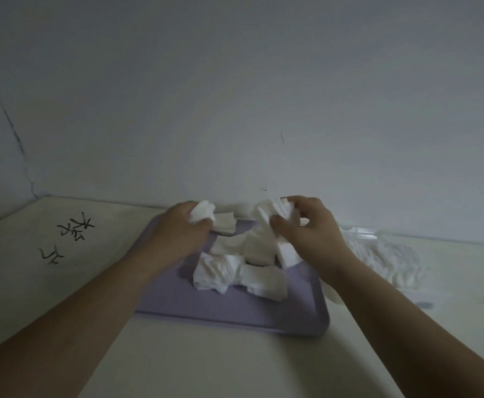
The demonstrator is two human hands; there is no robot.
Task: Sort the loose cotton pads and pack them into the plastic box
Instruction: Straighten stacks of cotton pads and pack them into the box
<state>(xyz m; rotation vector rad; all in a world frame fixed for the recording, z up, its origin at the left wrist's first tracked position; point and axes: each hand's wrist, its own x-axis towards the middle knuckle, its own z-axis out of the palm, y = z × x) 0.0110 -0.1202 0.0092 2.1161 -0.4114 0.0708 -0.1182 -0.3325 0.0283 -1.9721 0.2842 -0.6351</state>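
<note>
Two bare forearms (91,311) reach across a pale, scuffed tabletop (235,366) toward a lavender tray (235,314), a shallow rectangle with rounded corners and a low raised rim. At the tray's middle sit loose cotton pads (243,268): white, soft-edged squares, some in small leaning stacks, others single and overlapping. Left of the tray, black hand-drawn characters (71,237) are marked straight on the tabletop, too blurred to read. Right of the tray, just beside its rim, rests a rippled white heap (387,257) that looks like more pads packed edge to edge. A clear plastic edge (361,231) shows at the heap's far side, but whether that is the box cannot be told. At the tray's far end, the left hand (177,228) has its fingers curled round a crumpled bunch of pads (203,212). The right hand (312,225) pinches a fanned stack (272,212) between thumb and fingers. Behind the tray rises a plain pale wall (263,96), with a thin dark crack (16,139) running down it well to the left.
</note>
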